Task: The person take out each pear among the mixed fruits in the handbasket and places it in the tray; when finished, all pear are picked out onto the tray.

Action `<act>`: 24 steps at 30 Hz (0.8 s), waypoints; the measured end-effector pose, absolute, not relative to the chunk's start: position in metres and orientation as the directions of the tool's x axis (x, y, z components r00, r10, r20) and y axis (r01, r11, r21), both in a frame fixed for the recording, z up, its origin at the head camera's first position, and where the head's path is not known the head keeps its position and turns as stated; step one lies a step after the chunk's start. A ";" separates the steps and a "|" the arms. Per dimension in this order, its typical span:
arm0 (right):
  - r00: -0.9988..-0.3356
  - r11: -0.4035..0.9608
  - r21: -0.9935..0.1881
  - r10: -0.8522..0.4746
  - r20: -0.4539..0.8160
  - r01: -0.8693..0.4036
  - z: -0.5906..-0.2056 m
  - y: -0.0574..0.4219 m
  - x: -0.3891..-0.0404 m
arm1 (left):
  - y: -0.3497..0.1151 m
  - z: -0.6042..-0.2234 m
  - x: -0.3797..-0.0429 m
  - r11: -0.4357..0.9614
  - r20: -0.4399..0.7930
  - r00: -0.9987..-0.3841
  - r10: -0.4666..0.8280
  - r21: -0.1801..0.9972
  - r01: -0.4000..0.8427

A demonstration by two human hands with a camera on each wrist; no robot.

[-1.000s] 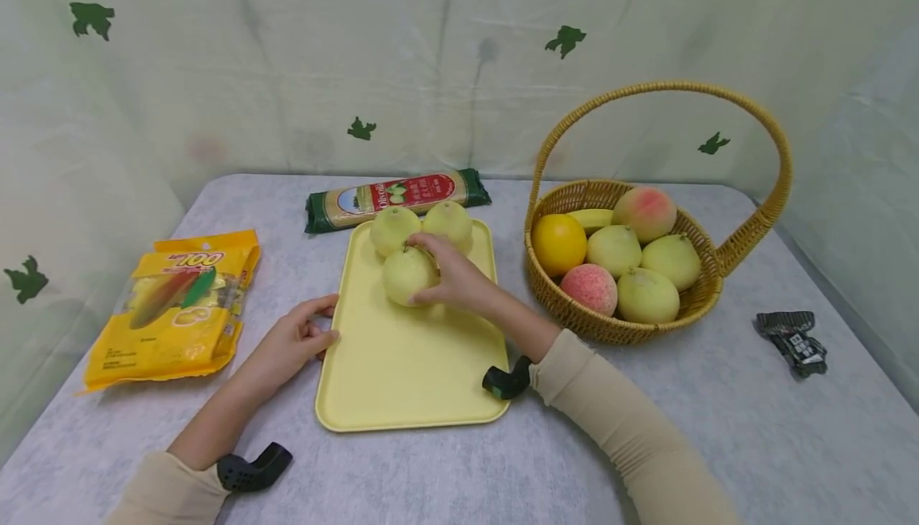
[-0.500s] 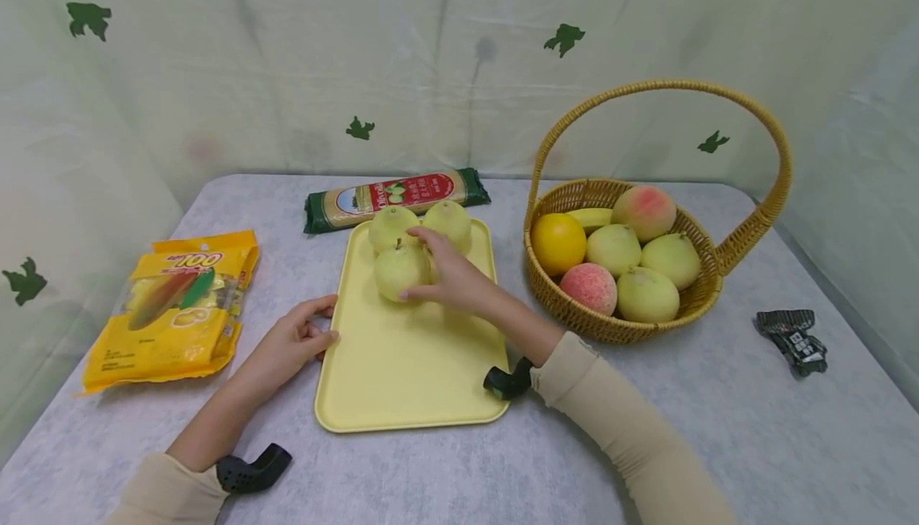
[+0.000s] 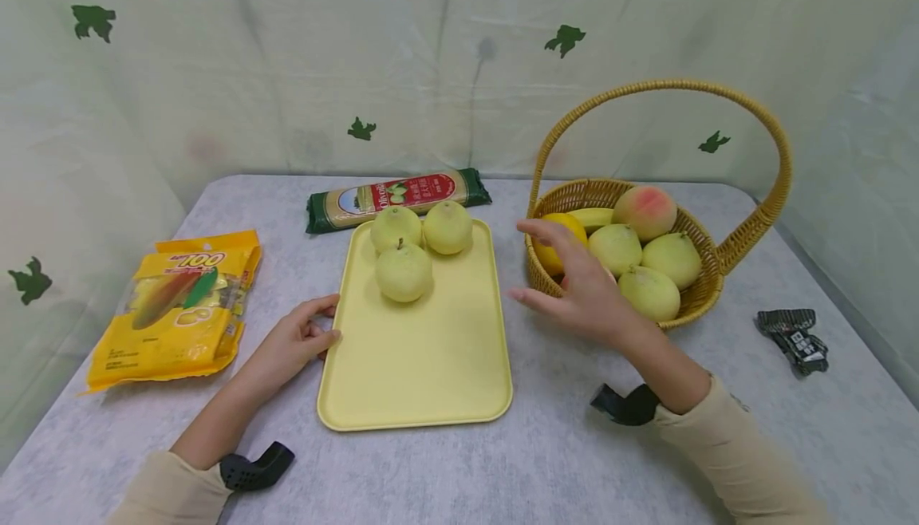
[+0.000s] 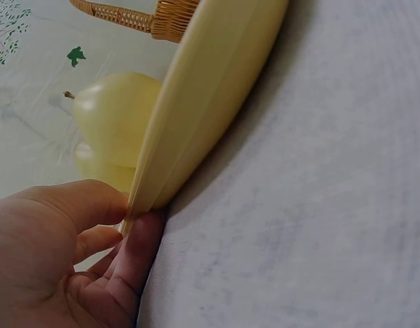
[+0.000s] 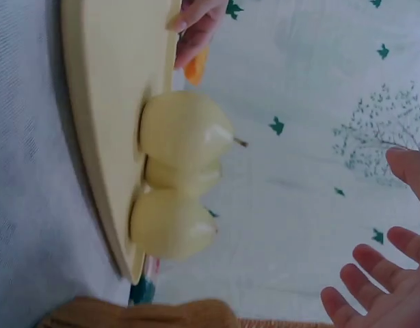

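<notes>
My left hand [image 3: 290, 345] pinches the left rim of the yellow tray [image 3: 416, 365] between thumb and fingers, as the left wrist view shows up close. Three pale green-yellow pears sit at the tray's far end: a front pear [image 3: 404, 272] with its stem up, a back left pear [image 3: 395, 228] and a back right pear [image 3: 448, 227]. Holding nothing, my right hand [image 3: 577, 290] has its fingers spread in front of the wicker basket [image 3: 707, 301]. It overlaps an orange [image 3: 547, 258] and nearly hides a peach. In the right wrist view, the fingers [image 5: 377, 266] stand apart from the pears.
The basket also holds several pears, a banana [image 3: 593, 219] and a peach [image 3: 644, 212] under a tall arched handle [image 3: 664, 86]. A pasta packet [image 3: 398, 199] lies behind the tray. A yellow snack bag [image 3: 175, 309] is at left, black wrappers [image 3: 793, 341] at far right.
My right hand has let go of the front pear, which moved slightly left and back, and has swung right to the basket. The left hand has stayed at the tray rim.
</notes>
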State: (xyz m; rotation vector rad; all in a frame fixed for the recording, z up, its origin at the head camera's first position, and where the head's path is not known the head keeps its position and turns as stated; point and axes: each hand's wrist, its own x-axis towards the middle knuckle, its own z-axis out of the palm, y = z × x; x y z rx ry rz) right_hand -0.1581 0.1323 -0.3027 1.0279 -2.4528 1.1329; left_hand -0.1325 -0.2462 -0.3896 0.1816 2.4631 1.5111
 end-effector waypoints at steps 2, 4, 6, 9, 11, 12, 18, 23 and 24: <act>-0.710 0.469 -0.532 -0.465 0.529 -0.705 -0.303 0.150 -0.154 | -0.246 -0.390 -0.132 0.457 -0.146 -0.962 0.229 0.889 -0.026; -0.708 0.486 -0.518 -0.429 0.560 -0.704 -0.306 0.165 -0.151 | -0.246 -0.389 -0.132 0.461 -0.149 -0.963 0.225 0.887 -0.030; -0.713 0.511 -0.506 -0.394 0.580 -0.695 -0.310 0.179 -0.148 | -0.246 -0.389 -0.132 0.465 -0.153 -0.963 0.221 0.885 -0.034; -0.730 0.548 -0.504 -0.350 0.587 -0.667 -0.319 0.196 -0.147 | -0.246 -0.388 -0.132 0.468 -0.156 -0.962 0.222 0.883 -0.035; -0.746 0.572 -0.506 -0.329 0.579 -0.646 -0.325 0.205 -0.147 | -0.246 -0.388 -0.132 0.475 -0.158 -0.962 0.221 0.879 -0.036; -0.754 0.580 -0.510 -0.321 0.573 -0.635 -0.328 0.209 -0.147 | -0.246 -0.388 -0.132 0.478 -0.159 -0.963 0.219 0.878 -0.036; -0.808 0.622 -0.543 -0.282 0.516 -0.564 -0.338 0.226 -0.149 | -0.245 -0.389 -0.132 0.481 -0.159 -0.964 0.212 0.876 -0.039; -0.841 0.650 -0.554 -0.275 0.466 -0.520 -0.340 0.235 -0.152 | -0.245 -0.389 -0.132 0.476 -0.159 -0.965 0.210 0.879 -0.041; -0.850 0.660 -0.555 -0.272 0.452 -0.507 -0.340 0.237 -0.153 | -0.245 -0.389 -0.132 0.477 -0.159 -0.965 0.210 0.878 -0.041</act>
